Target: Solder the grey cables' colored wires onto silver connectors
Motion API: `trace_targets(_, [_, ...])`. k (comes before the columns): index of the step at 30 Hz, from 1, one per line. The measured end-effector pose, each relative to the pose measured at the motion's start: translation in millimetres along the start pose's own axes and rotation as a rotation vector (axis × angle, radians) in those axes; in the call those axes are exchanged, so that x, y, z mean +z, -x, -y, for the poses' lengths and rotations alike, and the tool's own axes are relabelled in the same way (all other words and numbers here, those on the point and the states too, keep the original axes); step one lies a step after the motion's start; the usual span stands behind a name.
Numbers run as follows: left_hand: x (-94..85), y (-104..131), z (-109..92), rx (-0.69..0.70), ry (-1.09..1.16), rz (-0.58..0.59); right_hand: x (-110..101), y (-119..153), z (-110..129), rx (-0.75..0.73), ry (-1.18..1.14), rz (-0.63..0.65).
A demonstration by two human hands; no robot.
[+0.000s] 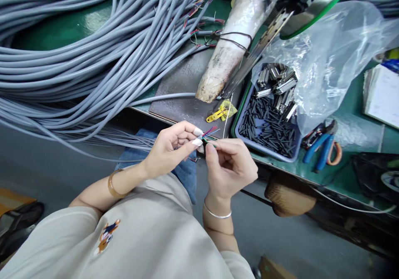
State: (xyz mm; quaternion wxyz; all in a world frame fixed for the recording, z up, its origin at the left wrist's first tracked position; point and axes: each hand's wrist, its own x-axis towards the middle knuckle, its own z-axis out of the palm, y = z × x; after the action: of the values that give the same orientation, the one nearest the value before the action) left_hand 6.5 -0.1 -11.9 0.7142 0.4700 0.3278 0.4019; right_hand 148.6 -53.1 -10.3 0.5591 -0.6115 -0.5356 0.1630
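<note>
My left hand [173, 146] pinches the end of a cable, its fingertips wearing white covers. Thin red, blue and other coloured wires [210, 131] fan out from between those fingertips. Close beside it, my right hand [231, 165] is closed, with thumb and forefinger pinching a green wire [208, 141]. Something small and dark shows between the two hands, too small to name. Beyond the hands a yellow tool [217, 115] lies on a dark plate [177, 84]. To the right stands a bluish tray [268, 156] holding short black tubes [264, 125] and metal connectors [282, 81].
Grey cables [93, 71] cover the bench's left side. A wrapped, whitish cylinder [222, 63] points toward the hands beside a metal bar [258, 50]. Blue-handled pliers [321, 146], orange-handled scissors [335, 154], a plastic bag [330, 63] and papers [382, 96] lie right.
</note>
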Motion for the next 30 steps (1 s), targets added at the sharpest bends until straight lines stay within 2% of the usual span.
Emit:
trace_targets(2, [-1.1,1,-1,-0.068,0.125,0.035,4,1,0,0.083,-0.075,0.002])
trace_targets(5, [-4.8,0,-1,-0.112,0.2,0.073,7,-3,-2,0.244,-0.189,0.05])
trace_targets(9, [-8.7,-1,-1,-0.097,0.205,0.113,4,-10,-5,0.295,-0.231,0.075])
trace_targets(13, [-9.5,-1,-2,-0.097,0.151,0.13,-1,-10,-4,0.283,-0.211,0.078])
trace_targets(20, [-7.6,-1,2,-0.035,0.028,0.091,-5,-8,1,0.161,-0.076,0.071])
trace_targets(30, [-5.2,-1,4,0.04,-0.08,0.042,-7,-6,3,0.116,0.01,0.032])
